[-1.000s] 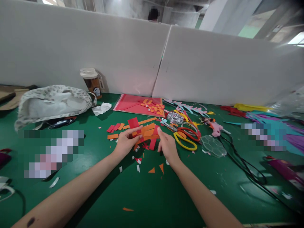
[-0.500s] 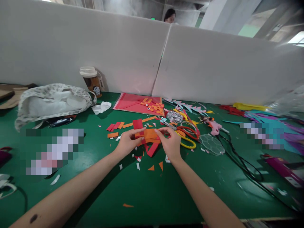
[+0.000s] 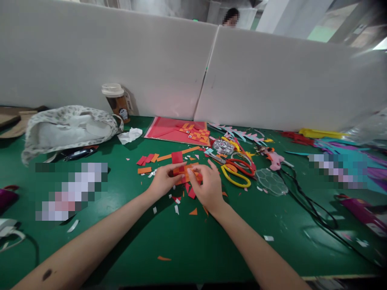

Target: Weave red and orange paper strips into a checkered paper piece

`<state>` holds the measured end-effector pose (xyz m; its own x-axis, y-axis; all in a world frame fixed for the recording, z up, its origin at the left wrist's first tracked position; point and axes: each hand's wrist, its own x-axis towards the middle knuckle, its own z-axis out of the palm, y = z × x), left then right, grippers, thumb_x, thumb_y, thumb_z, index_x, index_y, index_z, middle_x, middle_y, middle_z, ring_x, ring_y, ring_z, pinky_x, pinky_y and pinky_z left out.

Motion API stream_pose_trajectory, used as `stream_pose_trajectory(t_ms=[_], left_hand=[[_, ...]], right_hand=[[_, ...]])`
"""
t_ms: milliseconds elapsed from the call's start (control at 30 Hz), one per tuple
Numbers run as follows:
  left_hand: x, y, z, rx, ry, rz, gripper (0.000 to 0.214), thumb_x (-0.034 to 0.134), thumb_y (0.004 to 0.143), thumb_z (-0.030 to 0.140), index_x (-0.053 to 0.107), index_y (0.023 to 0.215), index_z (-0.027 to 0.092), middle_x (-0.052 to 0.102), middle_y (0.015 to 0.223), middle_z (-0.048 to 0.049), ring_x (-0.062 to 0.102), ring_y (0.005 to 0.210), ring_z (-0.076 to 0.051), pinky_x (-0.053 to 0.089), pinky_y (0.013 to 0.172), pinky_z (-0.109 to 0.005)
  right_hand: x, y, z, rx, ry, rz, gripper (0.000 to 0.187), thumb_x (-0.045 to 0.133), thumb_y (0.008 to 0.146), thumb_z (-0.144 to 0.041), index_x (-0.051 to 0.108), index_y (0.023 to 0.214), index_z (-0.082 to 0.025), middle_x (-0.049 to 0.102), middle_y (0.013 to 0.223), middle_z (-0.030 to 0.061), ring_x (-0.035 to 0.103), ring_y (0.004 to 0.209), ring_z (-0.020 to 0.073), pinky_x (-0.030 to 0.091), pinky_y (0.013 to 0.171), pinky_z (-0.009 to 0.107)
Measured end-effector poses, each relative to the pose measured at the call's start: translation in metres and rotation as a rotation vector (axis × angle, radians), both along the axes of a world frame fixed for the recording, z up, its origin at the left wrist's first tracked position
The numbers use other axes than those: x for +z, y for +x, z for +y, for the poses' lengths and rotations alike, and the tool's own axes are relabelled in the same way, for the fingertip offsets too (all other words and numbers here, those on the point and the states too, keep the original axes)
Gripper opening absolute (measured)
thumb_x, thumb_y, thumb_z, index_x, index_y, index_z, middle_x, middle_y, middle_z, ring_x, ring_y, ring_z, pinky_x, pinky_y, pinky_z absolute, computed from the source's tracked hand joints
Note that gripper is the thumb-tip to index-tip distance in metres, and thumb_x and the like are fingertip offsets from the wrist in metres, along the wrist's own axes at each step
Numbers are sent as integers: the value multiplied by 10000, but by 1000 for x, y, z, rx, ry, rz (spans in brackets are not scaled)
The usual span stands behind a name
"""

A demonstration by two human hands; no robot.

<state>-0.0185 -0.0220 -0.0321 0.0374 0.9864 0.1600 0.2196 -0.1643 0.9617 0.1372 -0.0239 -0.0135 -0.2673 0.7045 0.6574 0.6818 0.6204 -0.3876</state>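
A small piece of woven orange and red paper strips (image 3: 181,170) is between my hands, above the green table. My left hand (image 3: 161,180) pinches its left end between thumb and fingers. On its right side my right hand (image 3: 208,184) has thumb and index finger closed at the paper, while another finger sticks up; those fingers partly cover the piece. Just behind it shows a red paper square (image 3: 177,157). Red strip ends (image 3: 191,193) lie below, partly hidden by my right hand.
Scissors with red handles (image 3: 242,165) and yellow-handled scissors (image 3: 236,177) lie right of my hands. Further right are a pink glue gun (image 3: 274,159), its black cable and a clear plastic piece (image 3: 272,182). Behind stand a cup (image 3: 116,102), a cloth bag (image 3: 69,129) and a red sheet (image 3: 165,131).
My right hand has shifted left along the woven paper, covering more of its right side. One of its fingers has lifted. My left hand keeps its hold.
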Motion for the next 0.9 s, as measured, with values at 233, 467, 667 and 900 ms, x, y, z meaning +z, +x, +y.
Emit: stream_pose_trajectory(t_ms=[233,467,667,900], left_hand=[[-1,-1,1,-5,5,22,406,620,676,228,650,1081,218,583,518,34,359,362,-62,273,367,-188],[0,-1,2,-23,14,0,388,626,689,238,648,1074,197,698,984,-71,610,618,-145,472,567,-255],[3,-3,1,1,2,-105,392,667,679,254,649,1068,207,665,1087,-68,602,1009,-244,442,907,-380],[1,-7,4,213,4,-356,442,722,634,284,652,1062,200,642,1130,-70,552,1091,-243,417,957,-367]], right_hand=[[-4,-3,-1,97,-142,33,92,379,897,-266,451,856,-227,646,745,9,622,721,165,281,1027,440],[1,-2,-1,201,-199,-56,152,386,899,-313,494,940,-215,667,938,35,615,908,188,188,1062,486],[4,10,4,97,-204,224,205,413,875,-321,495,1032,-219,643,1002,68,583,969,200,399,899,388],[10,32,20,-241,-295,238,121,528,738,-334,511,751,-215,474,499,-54,459,462,121,352,501,245]])
